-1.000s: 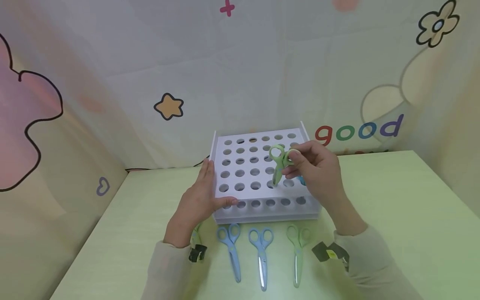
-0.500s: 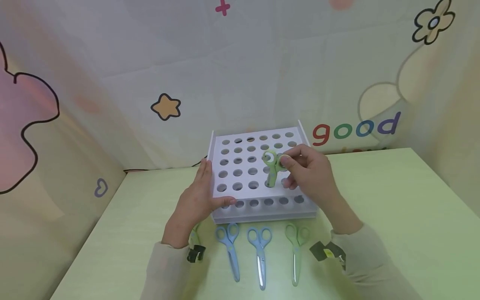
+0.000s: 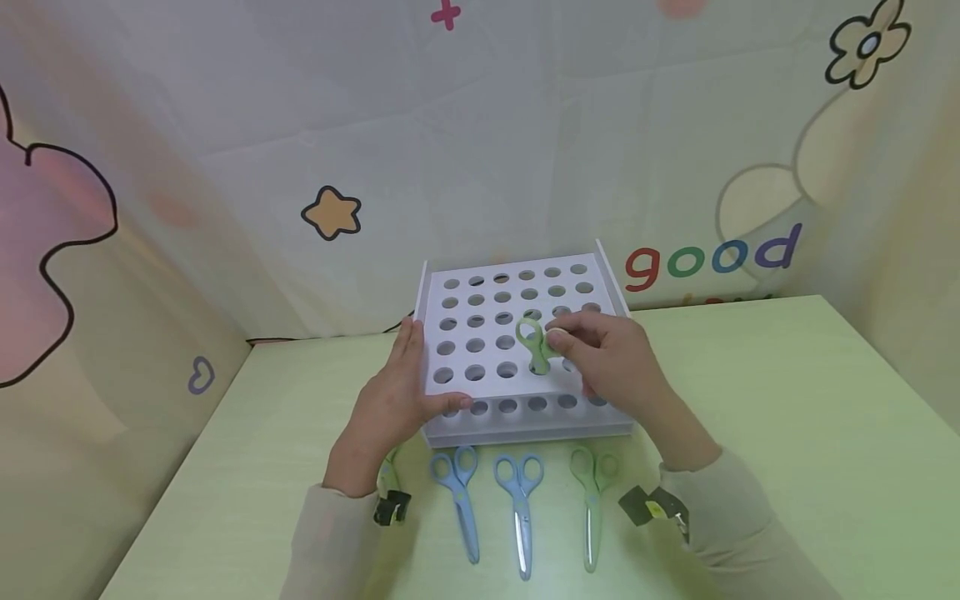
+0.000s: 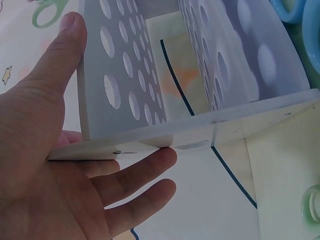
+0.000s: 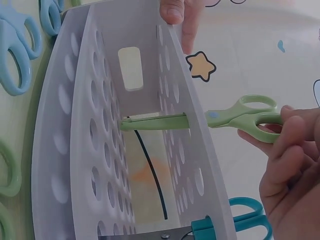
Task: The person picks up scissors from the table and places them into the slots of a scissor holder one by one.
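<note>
The green scissors (image 5: 217, 119) are with their blades through a hole in the upper board of the white rack (image 3: 491, 387). The right hand (image 3: 611, 358) pinches one handle loop, which seems the good place to hold; they should be light, stiff and perhaps slightly slippery. The left hand (image 3: 393, 387) lies against the rack's side, fingers nearly straight, thumb over the front edge.

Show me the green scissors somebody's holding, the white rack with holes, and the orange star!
Green scissors (image 5: 218, 119): right wrist view, on the pivot area beside the blue dot.
White rack (image 3: 491, 357): head view, on the top board between holes.
Orange star (image 3: 332, 213): head view, on its middle.
</note>
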Motion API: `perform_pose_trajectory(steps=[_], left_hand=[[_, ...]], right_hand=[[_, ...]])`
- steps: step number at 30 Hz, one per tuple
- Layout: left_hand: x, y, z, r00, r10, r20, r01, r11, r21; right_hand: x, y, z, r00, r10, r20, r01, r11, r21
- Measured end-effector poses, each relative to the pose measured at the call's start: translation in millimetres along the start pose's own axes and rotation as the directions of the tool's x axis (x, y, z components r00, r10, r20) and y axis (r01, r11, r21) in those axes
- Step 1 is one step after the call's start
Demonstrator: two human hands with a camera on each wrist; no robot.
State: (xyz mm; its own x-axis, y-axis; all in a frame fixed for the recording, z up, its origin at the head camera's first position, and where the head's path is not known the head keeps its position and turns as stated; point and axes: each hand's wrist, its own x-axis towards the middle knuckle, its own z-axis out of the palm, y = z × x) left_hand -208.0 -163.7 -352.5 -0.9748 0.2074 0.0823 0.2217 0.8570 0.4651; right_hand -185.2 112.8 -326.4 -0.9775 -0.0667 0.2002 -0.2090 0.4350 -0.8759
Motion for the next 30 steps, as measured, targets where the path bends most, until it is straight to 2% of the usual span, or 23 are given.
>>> perform_pose_trajectory(steps=[7,20,30], left_hand=[[-0.3,0.8,-0.1,1.0,-0.006,0.003,0.006,1.0,0.006],[-0.8,0.7,0.0,1.0,-0.015,0.008,0.015,1.0,-0.003],[0.3,-0.7,-1.4,1.0,0.003,0.005,-0.003,1.0,-0.004]], right_hand=[[-0.6,2.7,2.1,0.999,0.024,0.024,-0.023,0.999,-0.036],[-1.2,5.0,4.9,0.999,0.015,0.042,-0.012,0.997,-0.078],[-0.4,5.2,6.5,0.994,0.02,0.111,-0.009,0.995,-0.102]])
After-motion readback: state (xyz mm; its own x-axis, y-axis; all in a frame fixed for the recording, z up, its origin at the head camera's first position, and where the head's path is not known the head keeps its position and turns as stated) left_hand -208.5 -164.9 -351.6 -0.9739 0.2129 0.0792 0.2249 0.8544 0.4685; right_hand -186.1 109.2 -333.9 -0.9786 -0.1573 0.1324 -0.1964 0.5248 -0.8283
